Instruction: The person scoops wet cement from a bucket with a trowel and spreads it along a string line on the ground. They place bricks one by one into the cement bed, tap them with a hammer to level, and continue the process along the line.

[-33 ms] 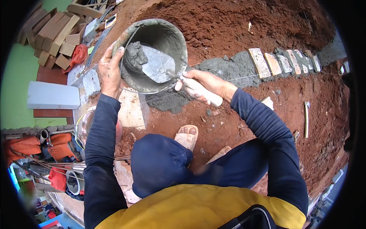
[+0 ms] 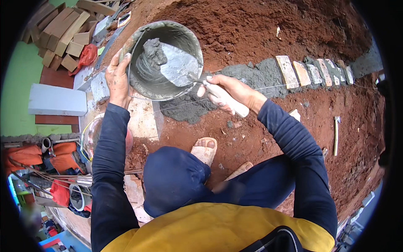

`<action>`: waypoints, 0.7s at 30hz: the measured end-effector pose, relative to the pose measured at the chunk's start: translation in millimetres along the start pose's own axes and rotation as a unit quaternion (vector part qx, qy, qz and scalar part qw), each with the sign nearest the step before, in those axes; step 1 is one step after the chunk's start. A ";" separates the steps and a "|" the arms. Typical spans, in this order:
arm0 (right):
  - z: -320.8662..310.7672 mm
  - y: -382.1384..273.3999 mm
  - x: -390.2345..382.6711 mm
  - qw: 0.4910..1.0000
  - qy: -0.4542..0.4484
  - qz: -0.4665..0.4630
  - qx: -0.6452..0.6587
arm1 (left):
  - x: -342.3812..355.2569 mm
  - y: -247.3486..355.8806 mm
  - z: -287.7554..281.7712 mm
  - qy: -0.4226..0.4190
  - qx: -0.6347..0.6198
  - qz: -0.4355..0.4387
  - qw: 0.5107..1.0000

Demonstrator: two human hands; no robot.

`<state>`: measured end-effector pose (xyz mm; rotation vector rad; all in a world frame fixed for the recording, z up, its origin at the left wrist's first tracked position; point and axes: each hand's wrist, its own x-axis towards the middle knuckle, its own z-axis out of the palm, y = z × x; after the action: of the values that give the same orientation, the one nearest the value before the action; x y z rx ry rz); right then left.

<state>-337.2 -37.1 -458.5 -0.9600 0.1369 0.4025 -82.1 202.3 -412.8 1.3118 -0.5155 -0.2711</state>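
My left hand (image 2: pixel 117 80) grips the left rim of a dark, mortar-smeared bucket (image 2: pixel 194 46), tilted so that its mouth faces me. My right hand (image 2: pixel 226 92) is wrapped around the pale handle of a trowel (image 2: pixel 180 67). The trowel's blade is inside the bucket, with a lump of wet grey mortar (image 2: pixel 152 53) at its far left end. More mortar coats the bucket's inner wall. Beneath and to the right of the bucket lies a bed of grey mortar (image 2: pixel 252 77) on red soil, with a taut string (image 2: pixel 273 87) running along it.
Several bricks (image 2: pixel 287 72) sit in the mortar at the right. A pale block (image 2: pixel 58 102) and stacked wooden pieces (image 2: pixel 61 35) are at the left. A hammer (image 2: pixel 336 136) lies on the soil at the right. Another bucket (image 2: pixel 93 136) stands beside my left forearm.
The bucket has shifted slightly left. Inside it, the trowel blade and mortar lump have moved a little to the right and away from me. Both hands keep their hold.
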 end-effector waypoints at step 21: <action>-102.3 6.3 -44.4 0.864 0.209 0.121 -0.441 | -53.1 -64.5 -232.8 0.283 0.144 -0.278 0.907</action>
<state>-374.0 -129.7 -509.0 -1.9512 0.5024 0.4913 -3.8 408.6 -524.6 1.7282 0.3392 -0.2711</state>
